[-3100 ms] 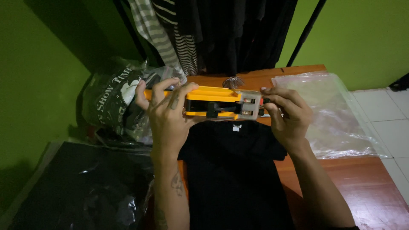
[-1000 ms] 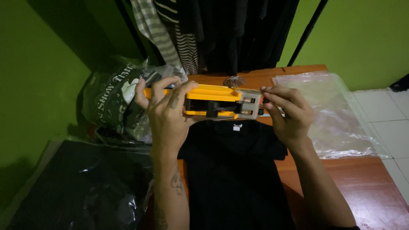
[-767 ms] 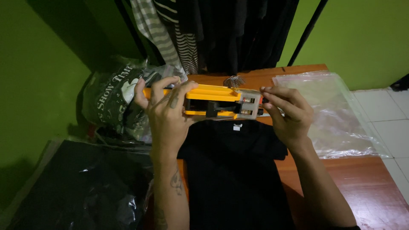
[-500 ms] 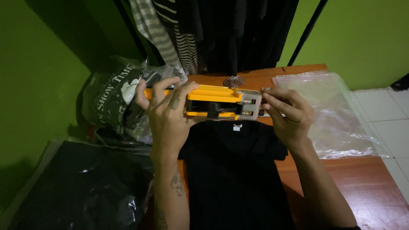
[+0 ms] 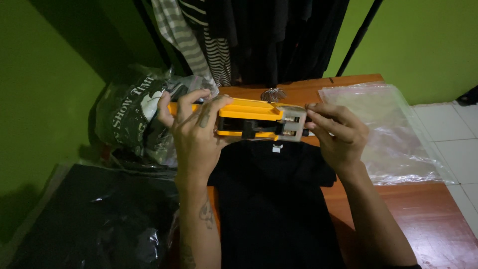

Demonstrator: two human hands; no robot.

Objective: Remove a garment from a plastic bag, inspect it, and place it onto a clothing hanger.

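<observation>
Head view: left hand (image 5: 196, 132) and right hand (image 5: 338, 134), each grip closed around yellow tagging gun (image 5: 251, 117).

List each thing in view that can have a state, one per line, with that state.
Yellow tool: held level above the shirt in both hands.
Left hand: grip closed around the tool's handle end.
Right hand: fingertips on the tool's grey end.
Black shirt: folded, flat on the table.
Clear plastic bag: flat, nothing visible inside.
Printed bags: filled, crumpled.
</observation>
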